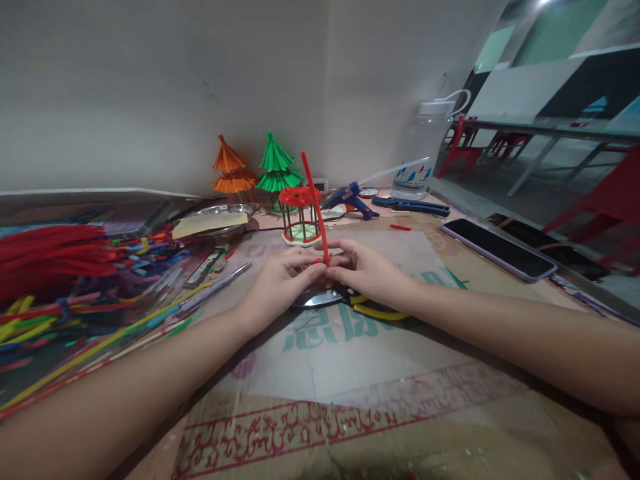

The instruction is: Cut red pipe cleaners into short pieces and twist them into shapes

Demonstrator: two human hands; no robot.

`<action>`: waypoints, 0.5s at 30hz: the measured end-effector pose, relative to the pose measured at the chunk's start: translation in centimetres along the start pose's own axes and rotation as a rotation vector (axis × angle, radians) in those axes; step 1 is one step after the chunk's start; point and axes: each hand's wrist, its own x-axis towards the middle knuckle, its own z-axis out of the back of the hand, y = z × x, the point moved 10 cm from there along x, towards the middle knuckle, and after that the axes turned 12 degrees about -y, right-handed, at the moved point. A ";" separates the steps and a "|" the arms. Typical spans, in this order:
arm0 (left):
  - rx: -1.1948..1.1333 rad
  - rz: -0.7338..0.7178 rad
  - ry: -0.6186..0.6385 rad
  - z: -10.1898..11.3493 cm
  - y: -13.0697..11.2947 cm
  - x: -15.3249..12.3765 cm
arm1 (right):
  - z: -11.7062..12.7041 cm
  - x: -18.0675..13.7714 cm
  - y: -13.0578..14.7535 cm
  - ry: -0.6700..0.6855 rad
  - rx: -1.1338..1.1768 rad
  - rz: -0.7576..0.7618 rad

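Both hands meet in the middle of the table around a red pipe cleaner (313, 200) that stands up with a slight tilt. My left hand (295, 273) pinches its lower end, and my right hand (363, 267) is closed on the same spot from the other side. Small red bits show at the fingertips; their shape is partly hidden. Beneath the hands lies a shiny metal object (320, 298), mostly covered, with yellow-edged pieces (380, 311) beside it. Just behind stands a small round frame (301, 213) with a red top ring, dark posts and a pale green base.
Orange (230, 163) and green (275, 160) tiered-roof models stand by the wall. A blue glue gun (350, 197), blue-handled tool (413, 206), water bottle (417, 147) and phone (497, 248) are on the right. Red pipe cleaners (55, 257), loose coloured pieces and a metal dish (225, 212) fill the left.
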 end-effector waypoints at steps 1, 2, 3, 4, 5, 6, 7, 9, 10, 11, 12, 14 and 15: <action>-0.010 -0.014 0.019 -0.2 -0.2 -0.1 | -0.1 -0.1 0.0 0.009 -0.027 0.010; -0.018 -0.018 0.029 -0.3 -0.3 -0.1 | -0.2 -0.1 0.0 0.015 -0.046 0.016; -0.025 -0.006 0.029 -0.3 -0.2 -0.1 | -0.2 -0.1 0.0 0.020 -0.059 0.021; -0.037 0.023 0.027 -0.3 -0.1 -0.1 | -0.3 -0.1 0.0 0.024 -0.069 0.027; -0.055 0.070 0.025 -0.4 0.3 -0.1 | -0.3 -0.2 0.0 0.028 -0.079 0.036; -0.078 0.126 0.027 -0.4 0.7 -0.2 | -0.3 -0.2 0.1 0.029 -0.090 0.047; -0.100 0.185 0.032 -0.5 1.1 -0.3 | -0.3 -0.2 0.3 0.029 -0.102 0.061; -0.144 0.287 0.027 -0.5 1.9 -0.4 | -0.3 -0.4 0.8 0.024 -0.128 0.099; -0.163 0.326 0.014 -0.4 2.2 -0.4 | -0.3 -0.5 1.1 0.014 -0.141 0.124; -0.182 0.359 -0.003 -0.2 2.6 -0.4 | -0.2 -0.7 1.5 -0.003 -0.162 0.153; -0.205 0.386 -0.018 -0.1 2.8 -0.3 | 0.0 -0.8 1.8 -0.024 -0.195 0.182; -0.254 0.429 -0.026 -0.2 3.3 -0.3 | 0.4 -1.0 2.2 -0.070 -0.287 0.232; -0.276 0.445 -0.022 -0.3 3.5 -0.3 | 0.5 -1.1 2.3 -0.085 -0.338 0.251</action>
